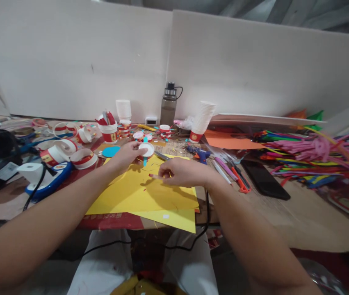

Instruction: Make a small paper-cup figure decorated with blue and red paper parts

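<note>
My left hand [128, 155] is closed on a cut-down paper cup [146, 150], its round white side turned up. A blue strip [145, 162] sticks out at the cup's upper and lower edges. Close by on the right, my right hand [179, 172] pinches a small strip with a red end [153, 175], apart from the cup. Below both hands lie yellow sheets [115, 200] with small scraps on them. A dark pointed blade [161, 155] lies just behind my right hand; its other end is hidden.
A blue glue gun [203, 155], pens [222, 170] and a black phone [265, 180] lie to the right, before colourful pipe cleaners [303, 149]. Stacked cups [203, 119] and a bottle [168, 107] stand behind. Cup rings [83, 157] and a blue-white power strip [49, 180] are left.
</note>
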`<state>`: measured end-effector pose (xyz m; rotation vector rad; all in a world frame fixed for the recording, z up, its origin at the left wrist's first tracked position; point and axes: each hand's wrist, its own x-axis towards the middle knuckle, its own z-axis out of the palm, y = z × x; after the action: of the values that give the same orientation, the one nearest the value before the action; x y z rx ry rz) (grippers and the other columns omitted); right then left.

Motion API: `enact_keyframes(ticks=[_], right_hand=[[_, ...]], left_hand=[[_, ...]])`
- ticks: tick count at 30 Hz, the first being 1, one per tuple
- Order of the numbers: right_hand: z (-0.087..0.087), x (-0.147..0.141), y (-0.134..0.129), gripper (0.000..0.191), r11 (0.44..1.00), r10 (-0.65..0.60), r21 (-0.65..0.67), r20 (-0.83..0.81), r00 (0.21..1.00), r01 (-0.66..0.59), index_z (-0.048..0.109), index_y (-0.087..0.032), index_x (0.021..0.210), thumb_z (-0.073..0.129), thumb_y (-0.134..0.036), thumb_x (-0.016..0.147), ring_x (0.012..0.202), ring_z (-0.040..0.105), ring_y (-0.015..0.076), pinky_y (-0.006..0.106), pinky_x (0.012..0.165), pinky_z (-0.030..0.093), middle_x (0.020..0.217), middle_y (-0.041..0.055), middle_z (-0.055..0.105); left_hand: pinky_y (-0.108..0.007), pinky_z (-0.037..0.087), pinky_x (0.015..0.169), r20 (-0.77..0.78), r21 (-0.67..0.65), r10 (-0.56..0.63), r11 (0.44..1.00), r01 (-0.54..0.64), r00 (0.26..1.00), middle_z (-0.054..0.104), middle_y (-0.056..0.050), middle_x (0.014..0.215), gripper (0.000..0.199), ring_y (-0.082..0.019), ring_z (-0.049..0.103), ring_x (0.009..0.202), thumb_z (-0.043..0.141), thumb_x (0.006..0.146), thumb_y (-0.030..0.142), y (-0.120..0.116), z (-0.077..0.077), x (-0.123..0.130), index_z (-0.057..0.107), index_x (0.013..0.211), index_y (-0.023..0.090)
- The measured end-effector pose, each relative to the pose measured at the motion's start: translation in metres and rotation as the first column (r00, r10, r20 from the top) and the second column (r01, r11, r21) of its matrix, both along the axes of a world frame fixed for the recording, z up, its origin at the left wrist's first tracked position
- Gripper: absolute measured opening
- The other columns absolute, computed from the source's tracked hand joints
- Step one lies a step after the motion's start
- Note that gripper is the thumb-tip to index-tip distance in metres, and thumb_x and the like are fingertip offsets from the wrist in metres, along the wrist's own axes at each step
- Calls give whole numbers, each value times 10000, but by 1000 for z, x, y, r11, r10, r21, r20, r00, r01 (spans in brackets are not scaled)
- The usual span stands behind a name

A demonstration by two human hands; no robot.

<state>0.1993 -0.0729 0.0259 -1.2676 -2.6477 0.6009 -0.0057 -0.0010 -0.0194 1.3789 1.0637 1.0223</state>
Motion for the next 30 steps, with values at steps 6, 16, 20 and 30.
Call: enact_keyframes(ticks=[6, 16, 20, 30], right_hand=[[27, 35, 4, 165, 959, -267, 91, -27, 963, 268, 662, -177, 851, 516, -253, 834, 606, 543, 114, 221, 543, 349, 720, 10, 656], [6, 92, -1, 283, 593, -805, 395, 271, 529, 701, 680, -122, 1033, 489, -228, 853, 847, 670, 255, 286, 662, 414, 970, 180, 716], [-5, 95, 5, 280, 638, -767, 370, 374, 521, 675, 685, -94, 1026, 505, -236, 865, 896, 682, 278, 300, 684, 446, 1046, 222, 704], [-14, 100, 14, 313, 647, -757, 348, 403, 515, 679, 735, -112, 914, 476, -287, 898, 835, 696, 254, 300, 709, 471, 927, 199, 733]], left_hand=[[-206, 477, 480, -171, 7, -37, 999, 39, 985, 693, -56, 800, 471, -115, 606, 574, 738, 695, 336, -4, 3, 1, 599, 1092, 125], [-225, 467, 469, -321, -37, -161, 987, 158, 933, 641, 7, 676, 267, -113, 583, 502, 630, 803, 248, -19, 9, 7, 513, 1028, 165], [-232, 427, 444, -437, -4, -133, 989, 146, 890, 637, 9, 677, 253, -111, 555, 447, 624, 812, 292, -18, 6, 7, 482, 982, 170], [-263, 427, 586, -672, 231, 21, 956, 183, 740, 711, -63, 790, 192, -181, 650, 693, 627, 773, 364, -5, -2, 0, 643, 803, 175]])
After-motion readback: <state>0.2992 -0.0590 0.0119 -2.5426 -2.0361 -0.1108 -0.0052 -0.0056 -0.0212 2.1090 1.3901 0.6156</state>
